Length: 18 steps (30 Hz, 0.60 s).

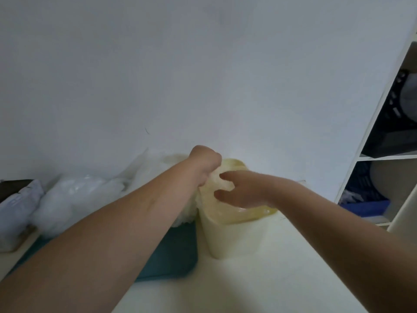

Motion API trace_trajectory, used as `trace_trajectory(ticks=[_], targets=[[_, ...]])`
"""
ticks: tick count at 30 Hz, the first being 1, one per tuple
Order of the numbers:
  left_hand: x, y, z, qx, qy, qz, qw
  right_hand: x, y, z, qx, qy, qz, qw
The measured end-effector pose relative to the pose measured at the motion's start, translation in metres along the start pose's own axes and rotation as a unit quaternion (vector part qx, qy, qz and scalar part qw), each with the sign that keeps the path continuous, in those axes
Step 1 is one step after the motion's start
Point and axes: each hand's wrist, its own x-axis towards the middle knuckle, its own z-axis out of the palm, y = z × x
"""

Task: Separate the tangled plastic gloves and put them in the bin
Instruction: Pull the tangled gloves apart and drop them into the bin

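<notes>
A cream plastic bin (225, 236) stands on the white table, lined with clear plastic. My left hand (206, 162) is curled into a fist above the bin's far left rim and grips a clear plastic glove (220, 180) that hangs over the opening. My right hand (242, 188) hovers over the bin mouth with fingers spread, its fingertips touching the same glove. A heap of tangled clear gloves (79, 197) lies to the left on a teal tray (171, 251), partly hidden by my left forearm.
A grey-white packet (18, 206) leans at the far left edge on a small block. A white shelf unit (388, 154) with dark and blue items stands at the right. The pale wall rises directly behind the bin.
</notes>
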Motion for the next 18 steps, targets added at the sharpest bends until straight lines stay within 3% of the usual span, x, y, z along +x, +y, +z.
trace_trajectory(ticks=[7,11,18], targets=[[-0.004,-0.011,-0.055,-0.045,0.048,0.097,0.993,0.066,-0.003,0.039,-0.139,-0.102,0.029,0.985],[-0.022,-0.028,-0.088,-0.001,0.063,0.16,0.985,0.079,-0.003,0.048,-0.193,-0.174,0.031,0.965],[-0.046,-0.065,-0.137,0.084,0.117,0.213,0.966,0.062,-0.029,-0.001,-0.189,0.02,0.022,0.982]])
